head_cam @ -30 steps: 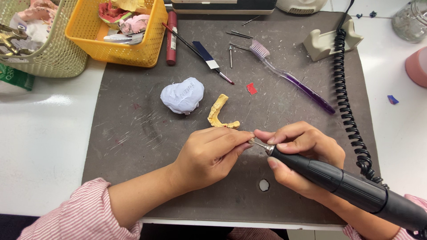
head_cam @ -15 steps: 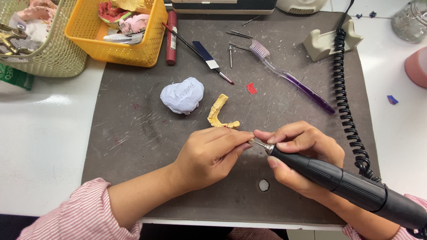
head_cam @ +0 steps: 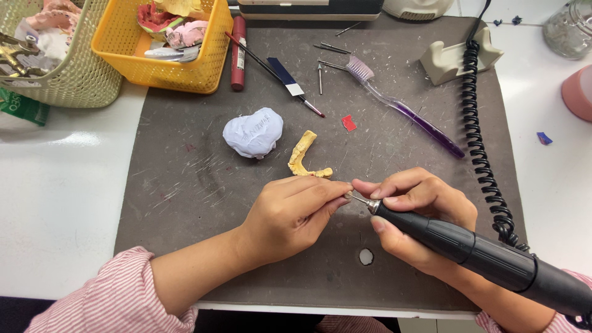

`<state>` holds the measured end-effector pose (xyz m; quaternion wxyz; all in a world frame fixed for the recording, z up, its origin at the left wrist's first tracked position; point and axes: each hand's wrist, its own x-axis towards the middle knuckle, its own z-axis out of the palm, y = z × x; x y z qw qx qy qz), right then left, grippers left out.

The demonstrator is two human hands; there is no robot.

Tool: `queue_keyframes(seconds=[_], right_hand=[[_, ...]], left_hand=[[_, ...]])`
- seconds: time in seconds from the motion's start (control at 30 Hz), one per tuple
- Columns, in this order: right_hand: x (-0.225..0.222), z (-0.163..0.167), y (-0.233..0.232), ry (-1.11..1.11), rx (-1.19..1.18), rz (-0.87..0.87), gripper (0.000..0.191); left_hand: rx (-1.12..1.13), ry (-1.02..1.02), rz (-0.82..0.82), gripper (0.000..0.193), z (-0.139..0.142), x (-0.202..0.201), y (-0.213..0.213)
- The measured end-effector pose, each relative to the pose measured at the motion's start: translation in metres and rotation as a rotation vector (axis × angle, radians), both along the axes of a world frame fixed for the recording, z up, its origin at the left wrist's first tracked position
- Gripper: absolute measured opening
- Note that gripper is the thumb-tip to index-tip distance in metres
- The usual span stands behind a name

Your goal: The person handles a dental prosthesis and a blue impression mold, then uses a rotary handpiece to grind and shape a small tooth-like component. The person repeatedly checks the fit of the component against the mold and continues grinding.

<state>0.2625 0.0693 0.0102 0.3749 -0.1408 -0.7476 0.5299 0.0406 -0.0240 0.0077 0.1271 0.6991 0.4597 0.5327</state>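
the right hand (head_cam: 419, 213) is wrapped around a black rotary handpiece (head_cam: 481, 253), fingers closed on its front end, with the thin metal bur (head_cam: 356, 198) pointing left. the left hand (head_cam: 295, 213) has its fingertips pinched together right at the tip of that bur; whatever small piece they may be gripping is hidden, so i cannot tell what it is. both hands hover over the lower middle of a dark grey work mat (head_cam: 185, 185). just above the left fingertips lies a yellowish curved dental cast piece (head_cam: 303, 157), flat on the mat, and beside it to the left sits a white plaster dental model (head_cam: 253, 132). further up are a purple toothbrush (head_cam: 401, 105), a small red scrap (head_cam: 349, 123), a thin brush with a blue handle (head_cam: 283, 74) and a red marker (head_cam: 238, 52). a yellow basket (head_cam: 157, 61) and a pale green basket (head_cam: 74, 80) stand at the top left. a black coiled cord (head_cam: 478, 142) runs down the right side of the mat.
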Motion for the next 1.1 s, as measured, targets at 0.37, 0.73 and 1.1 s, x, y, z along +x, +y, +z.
queue_keyframes(seconds=[0.37, 0.73, 1.1], right_hand=[[0.0008, -0.0005, 0.0005, -0.001, -0.025, 0.018, 0.024], [0.0002, -0.0002, 0.0007, -0.007, -0.012, 0.003, 0.024], [0.0032, -0.0014, -0.0011, 0.017, 0.029, -0.01, 0.027]], left_hand=[[0.01, 0.0, 0.003, 0.021, -0.0008, 0.0005, -0.0004], [0.009, 0.001, 0.003, 0.021, -0.0011, 0.0005, -0.0001], [0.03, -0.016, 0.028, 0.02, -0.0012, 0.0014, -0.0003]])
